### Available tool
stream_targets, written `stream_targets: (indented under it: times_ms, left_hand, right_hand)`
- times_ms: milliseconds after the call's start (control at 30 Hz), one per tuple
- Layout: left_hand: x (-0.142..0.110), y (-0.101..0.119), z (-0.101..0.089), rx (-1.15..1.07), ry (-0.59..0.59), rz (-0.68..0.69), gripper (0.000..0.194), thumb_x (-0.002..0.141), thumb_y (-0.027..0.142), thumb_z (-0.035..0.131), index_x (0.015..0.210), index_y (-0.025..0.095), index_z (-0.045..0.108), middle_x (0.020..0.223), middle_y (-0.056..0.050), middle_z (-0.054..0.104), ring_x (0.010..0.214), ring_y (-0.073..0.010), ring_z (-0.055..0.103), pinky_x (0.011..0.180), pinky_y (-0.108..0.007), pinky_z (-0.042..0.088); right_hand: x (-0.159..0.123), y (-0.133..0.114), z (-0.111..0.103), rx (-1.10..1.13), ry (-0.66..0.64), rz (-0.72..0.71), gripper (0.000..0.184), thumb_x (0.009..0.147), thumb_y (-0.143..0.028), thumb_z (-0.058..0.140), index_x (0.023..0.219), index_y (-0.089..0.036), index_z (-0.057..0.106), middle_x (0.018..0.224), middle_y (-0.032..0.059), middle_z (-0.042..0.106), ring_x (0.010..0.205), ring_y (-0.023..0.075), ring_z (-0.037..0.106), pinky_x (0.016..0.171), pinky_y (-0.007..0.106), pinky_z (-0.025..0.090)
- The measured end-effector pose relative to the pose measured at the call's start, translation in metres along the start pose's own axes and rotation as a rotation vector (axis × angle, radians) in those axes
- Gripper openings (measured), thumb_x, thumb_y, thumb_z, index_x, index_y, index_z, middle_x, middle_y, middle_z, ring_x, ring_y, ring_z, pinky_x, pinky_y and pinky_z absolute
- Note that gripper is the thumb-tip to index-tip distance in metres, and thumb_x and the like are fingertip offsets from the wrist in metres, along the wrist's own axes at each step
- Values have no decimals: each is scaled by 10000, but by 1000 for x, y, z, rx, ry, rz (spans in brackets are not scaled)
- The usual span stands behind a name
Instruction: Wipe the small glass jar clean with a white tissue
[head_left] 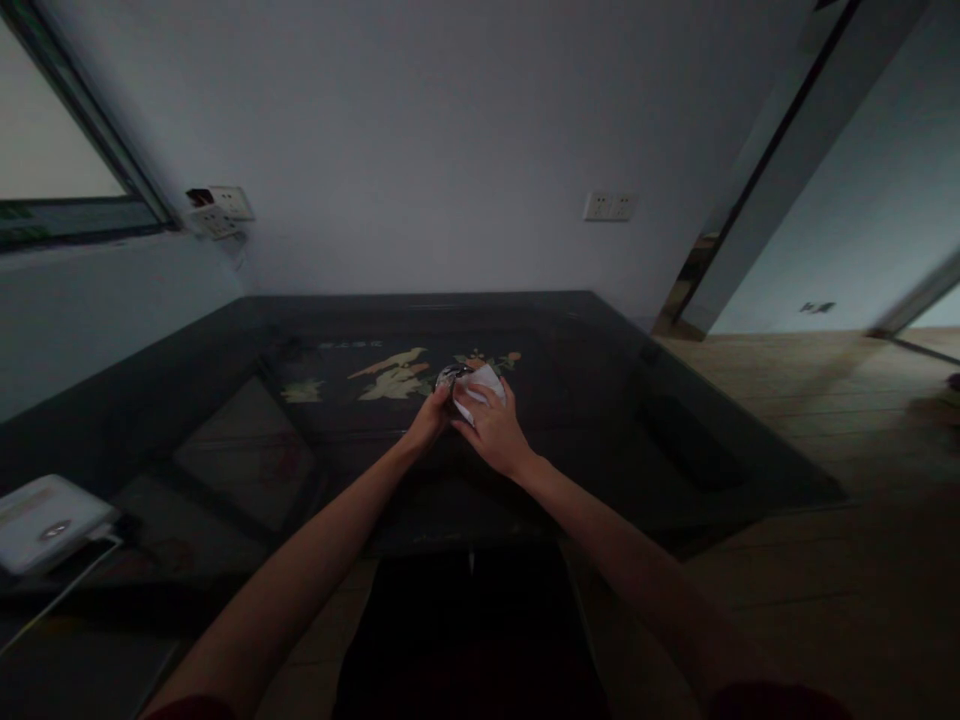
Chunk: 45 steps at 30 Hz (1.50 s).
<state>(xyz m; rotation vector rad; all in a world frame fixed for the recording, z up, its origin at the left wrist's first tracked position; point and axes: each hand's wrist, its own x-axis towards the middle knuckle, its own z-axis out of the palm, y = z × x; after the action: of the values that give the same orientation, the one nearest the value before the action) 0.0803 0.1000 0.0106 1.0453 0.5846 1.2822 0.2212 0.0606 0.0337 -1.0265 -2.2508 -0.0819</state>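
Near the middle of the dark glass-topped table (600,400), a small rounded object (452,374) with shiny silver and black parts is gripped in my left hand (429,417). Its kind cannot be made out in the dim light. My right hand (495,425) is closed on a white tissue or cloth (487,379), with the fingers pressing it against the right side of the shiny object. Both hands are close together, and they hide much of what they hold.
A gold bird-and-flower picture (390,378) shows in the tabletop. At the left edge stands a white box (56,515) with a cable. Wall sockets (609,207) are behind the table, and a power strip (214,220) hangs at the left. Wooden floor (780,390) lies to the right.
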Motion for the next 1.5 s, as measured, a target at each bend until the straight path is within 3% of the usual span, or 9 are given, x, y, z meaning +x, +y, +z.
stream_targets:
  times_ms: [200, 300, 567, 800, 1133, 1233, 1333, 1400, 1500]
  left_hand:
    - [-2, 2, 1, 19, 21, -34, 568, 718, 571, 617, 1113, 162, 609, 1159, -99, 649, 1204, -314, 512, 1034, -433, 383]
    - [-3, 4, 1, 29, 28, -38, 548, 718, 553, 628, 1091, 152, 619, 1146, -111, 656, 1211, -325, 505, 1037, -445, 379]
    - [3, -4, -7, 41, -32, 6, 553, 704, 521, 665, 1135, 181, 610, 1216, -84, 625, 1260, -295, 469, 1092, -415, 322]
    - [-2, 2, 0, -3, -23, -77, 598, 714, 583, 632, 1141, 166, 600, 1205, -99, 632, 1249, -318, 473, 1072, -433, 340]
    - [-1, 0, -4, 0, -31, -175, 594, 788, 598, 527, 1216, 187, 540, 1170, -110, 641, 1036, -257, 614, 862, -373, 484]
    - [2, 2, -9, 13, -34, -182, 571, 800, 607, 506, 1200, 203, 555, 1114, -93, 660, 956, -216, 627, 770, -320, 505]
    - [6, 5, -12, -10, -4, -184, 533, 804, 598, 510, 1148, 200, 593, 1016, -85, 680, 915, -200, 629, 694, -280, 505]
    - [8, 8, -12, -49, 13, -182, 478, 804, 545, 548, 1111, 185, 616, 1014, -94, 681, 951, -208, 626, 725, -290, 506]
    - [8, 13, -11, -98, 22, -133, 410, 751, 436, 659, 1056, 162, 646, 1074, -99, 678, 1040, -229, 606, 855, -343, 488]
  right_hand:
    - [1, 5, -1, 31, -92, -80, 557, 920, -397, 453, 1406, -142, 361, 1433, 146, 426, 1390, 244, 272, 1131, 562, 73]
    - [-1, 8, -4, 32, -119, -105, 498, 929, -364, 444, 1386, -172, 397, 1436, 132, 425, 1390, 233, 279, 1129, 577, 57]
    - [-2, 5, 8, -10, -55, 50, 527, 916, -334, 467, 1407, -179, 356, 1404, 134, 468, 1379, 233, 304, 1121, 599, 62]
    - [-1, 10, 4, 63, -121, -67, 543, 922, -308, 437, 1436, -193, 307, 1459, 111, 393, 1411, 235, 233, 1126, 591, -12]
    - [-4, 20, -5, 118, -138, -129, 433, 935, -197, 390, 1355, -286, 442, 1385, 62, 503, 1351, 208, 369, 1116, 589, -106]
    - [-3, 26, -8, 300, -27, -35, 376, 927, -212, 408, 1275, -273, 534, 1311, 49, 576, 1292, 214, 453, 1138, 577, -45]
    - [0, 37, -11, 571, 250, 179, 304, 911, -320, 455, 1146, -237, 630, 1167, 47, 667, 1164, 226, 572, 1131, 506, 228]
    - [2, 47, -12, 743, 452, 368, 311, 881, -395, 496, 1043, -195, 671, 1054, 64, 705, 1070, 244, 627, 1027, 459, 401]
    - [3, 61, -9, 972, 663, 624, 336, 807, -439, 580, 941, -145, 675, 953, 86, 722, 942, 254, 671, 888, 428, 503]
